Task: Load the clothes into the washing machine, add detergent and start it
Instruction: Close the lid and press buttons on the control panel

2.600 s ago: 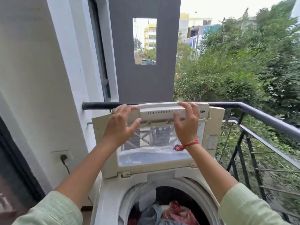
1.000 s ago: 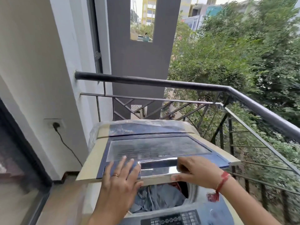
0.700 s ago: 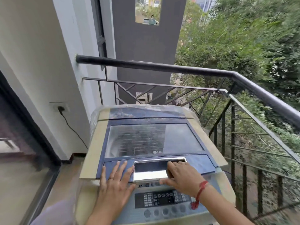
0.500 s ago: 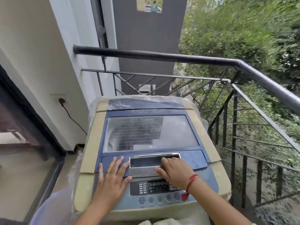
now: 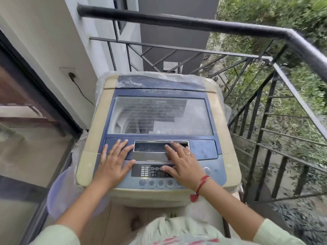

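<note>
Head view looks down on the washing machine (image 5: 159, 138) by the balcony railing (image 5: 194, 23); its lid (image 5: 159, 119) lies shut; left hand (image 5: 113, 161) and right hand (image 5: 182, 161) rest flat, fingers spread, gripping nothing; best press evenly, then find the control panel (image 5: 152, 171).

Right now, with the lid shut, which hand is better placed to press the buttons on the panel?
The right hand: it already lies over the panel, thumb on the display, just above the round buttons. The left hand rests flat on the lid, left of the panel.
</note>
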